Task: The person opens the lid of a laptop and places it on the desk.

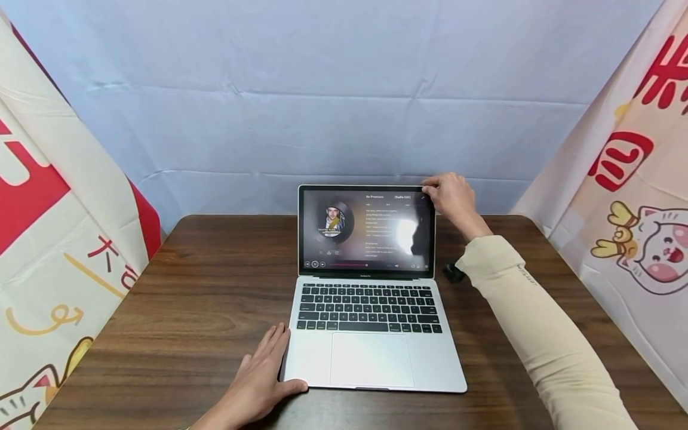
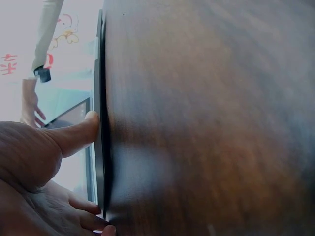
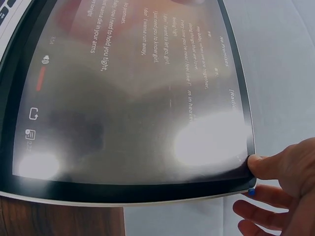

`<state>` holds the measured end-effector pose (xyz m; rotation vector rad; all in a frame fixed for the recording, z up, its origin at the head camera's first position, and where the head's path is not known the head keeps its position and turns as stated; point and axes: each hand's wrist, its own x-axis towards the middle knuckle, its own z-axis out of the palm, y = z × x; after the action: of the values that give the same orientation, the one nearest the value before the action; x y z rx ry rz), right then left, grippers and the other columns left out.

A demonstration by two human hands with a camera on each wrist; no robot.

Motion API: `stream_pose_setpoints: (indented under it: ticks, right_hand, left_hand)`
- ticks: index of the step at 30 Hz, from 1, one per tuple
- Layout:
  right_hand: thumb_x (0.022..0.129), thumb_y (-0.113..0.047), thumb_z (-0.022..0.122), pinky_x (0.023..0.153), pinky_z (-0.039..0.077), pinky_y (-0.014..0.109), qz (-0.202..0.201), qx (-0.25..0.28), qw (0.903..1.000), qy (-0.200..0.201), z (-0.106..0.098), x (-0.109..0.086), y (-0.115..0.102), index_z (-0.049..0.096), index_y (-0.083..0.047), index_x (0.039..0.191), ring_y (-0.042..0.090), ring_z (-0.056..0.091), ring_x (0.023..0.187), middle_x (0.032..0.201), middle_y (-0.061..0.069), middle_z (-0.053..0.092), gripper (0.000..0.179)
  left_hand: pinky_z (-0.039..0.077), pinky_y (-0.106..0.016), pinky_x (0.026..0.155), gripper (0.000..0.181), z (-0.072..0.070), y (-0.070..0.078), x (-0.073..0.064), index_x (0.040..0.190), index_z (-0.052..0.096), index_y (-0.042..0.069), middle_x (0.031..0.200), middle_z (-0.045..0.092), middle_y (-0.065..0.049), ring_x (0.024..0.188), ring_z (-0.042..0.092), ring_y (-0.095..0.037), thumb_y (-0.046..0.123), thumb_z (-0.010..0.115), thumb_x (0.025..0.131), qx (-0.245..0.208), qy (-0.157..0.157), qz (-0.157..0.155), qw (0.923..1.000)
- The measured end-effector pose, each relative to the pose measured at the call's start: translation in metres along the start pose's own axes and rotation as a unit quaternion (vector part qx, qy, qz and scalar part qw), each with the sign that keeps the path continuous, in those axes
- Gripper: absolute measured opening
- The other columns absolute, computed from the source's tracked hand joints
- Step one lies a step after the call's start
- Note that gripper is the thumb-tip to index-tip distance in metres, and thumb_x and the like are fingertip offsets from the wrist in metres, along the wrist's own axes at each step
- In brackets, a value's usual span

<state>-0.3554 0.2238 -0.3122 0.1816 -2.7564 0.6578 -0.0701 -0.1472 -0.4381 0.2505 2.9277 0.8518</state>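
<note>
A silver laptop (image 1: 373, 358) stands opened on the wooden table, its lit screen (image 1: 376, 230) showing a music player with a record picture and lyrics. At the screen's upper right corner, my right hand (image 1: 451, 194) pinches the lid between thumb and index finger; in the right wrist view the thumb (image 3: 266, 167) lies on the front bezel and the other fingers are off the lid. My left hand (image 1: 258, 376) rests at the base's front left corner. Its thumb (image 2: 78, 132) presses the front edge, while the straight fingers lie along the left side.
The brown wooden table (image 1: 177, 310) spreads around the laptop. A pale blue cloth (image 1: 333, 89) hangs behind it, and printed cloths (image 1: 639, 239) with red characters and cartoon figures hang at both sides. A small black device (image 1: 453, 273) sits under my right wrist.
</note>
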Motion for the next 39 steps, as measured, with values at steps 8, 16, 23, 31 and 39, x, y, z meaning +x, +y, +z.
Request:
stream_pose_setpoints:
  ticks: [8, 16, 23, 31, 39]
  right_hand:
    - [0.102, -0.019, 0.064, 0.085, 0.049, 0.065, 0.002, 0.000, 1.0000, 0.009, 0.0031, 0.0012, 0.0018, 0.076, -0.010, 0.125, 0.049, 0.062, 0.117, 0.129, 0.022, 0.068, 0.028]
    - [0.103, -0.018, 0.063, 0.083, 0.050, 0.063, 0.005, 0.001, 0.9999, 0.013, 0.0049, 0.0020, 0.0028, 0.076, -0.010, 0.125, 0.048, 0.063, 0.113, 0.129, 0.022, 0.068, 0.027]
    - [0.103, -0.017, 0.063, 0.075, 0.051, 0.059, 0.005, -0.003, 0.9999, 0.012, 0.0062, 0.0022, 0.0044, 0.076, -0.010, 0.126, 0.046, 0.066, 0.107, 0.129, 0.021, 0.068, 0.027]
    - [0.103, -0.017, 0.064, 0.081, 0.050, 0.062, 0.003, 0.003, 0.9999, 0.012, 0.0052, 0.0040, 0.0069, 0.076, -0.010, 0.125, 0.048, 0.064, 0.113, 0.130, 0.020, 0.068, 0.027]
    - [0.102, -0.018, 0.065, 0.088, 0.048, 0.064, -0.007, 0.018, 0.9997, 0.017, 0.0030, -0.0006, 0.0089, 0.076, -0.009, 0.124, 0.046, 0.063, 0.117, 0.127, 0.021, 0.069, 0.027]
  left_hand:
    - [0.039, -0.057, 0.094, 0.101, 0.0003, -0.0002, -0.0001, 0.153, 0.043, -0.005, 0.162, 0.037, -0.020, 0.151, 0.031, -0.037, 0.041, 0.090, 0.076, -0.001, 0.001, 0.001, 1.0000]
    - [0.039, -0.057, 0.094, 0.101, -0.0002, -0.0006, 0.0009, 0.153, 0.042, -0.005, 0.162, 0.037, -0.020, 0.151, 0.031, -0.038, 0.041, 0.090, 0.077, -0.002, -0.001, 0.001, 1.0000]
    - [0.039, -0.061, 0.096, 0.102, 0.0007, -0.0016, 0.0021, 0.154, 0.042, -0.005, 0.162, 0.037, -0.020, 0.151, 0.030, -0.038, 0.040, 0.090, 0.076, -0.004, -0.003, 0.000, 1.0000]
    - [0.039, -0.060, 0.096, 0.102, 0.0009, -0.0009, 0.0035, 0.154, 0.042, -0.004, 0.162, 0.037, -0.020, 0.151, 0.030, -0.037, 0.041, 0.090, 0.076, -0.002, -0.006, -0.008, 0.9999]
    - [0.038, -0.063, 0.097, 0.102, 0.0022, -0.0026, 0.0042, 0.154, 0.043, -0.004, 0.162, 0.037, -0.020, 0.151, 0.030, -0.037, 0.042, 0.091, 0.076, 0.001, -0.008, -0.010, 0.9999]
